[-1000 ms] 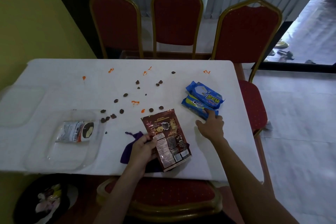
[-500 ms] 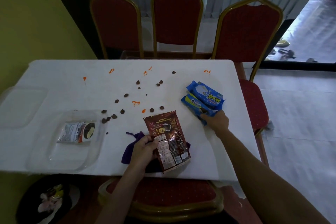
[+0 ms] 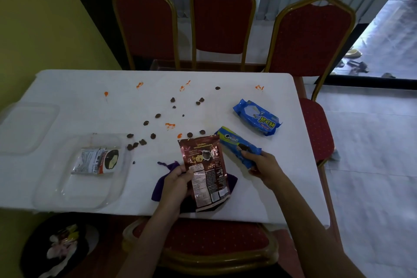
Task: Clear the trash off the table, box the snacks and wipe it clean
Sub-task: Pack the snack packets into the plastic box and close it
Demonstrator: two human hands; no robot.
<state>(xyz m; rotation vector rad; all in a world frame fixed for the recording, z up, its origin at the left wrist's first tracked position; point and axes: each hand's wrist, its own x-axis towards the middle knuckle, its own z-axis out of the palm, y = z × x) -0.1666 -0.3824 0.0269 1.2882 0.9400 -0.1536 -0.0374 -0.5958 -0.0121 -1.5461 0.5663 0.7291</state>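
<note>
2 hands, 2 snacks
The left hand point(image 3: 174, 181) pinched the brown bag point(image 3: 206, 171), top pointing away, near the table point(image 3: 259, 198) edge. The right hand point(image 3: 262, 165) gripped the blue cookie pack point(image 3: 237, 144), slanting far-left.

Dim, underexposed indoor shot. Daylight is let in through the doorway point(image 3: 388, 29) at upper right; the floor point(image 3: 372, 153) is tinted bluish. The white desk point(image 3: 79, 92) is rendered brightest. Edges are bowed by wide-angle distortion, lower corners darkened, detail slightly soft.
</note>
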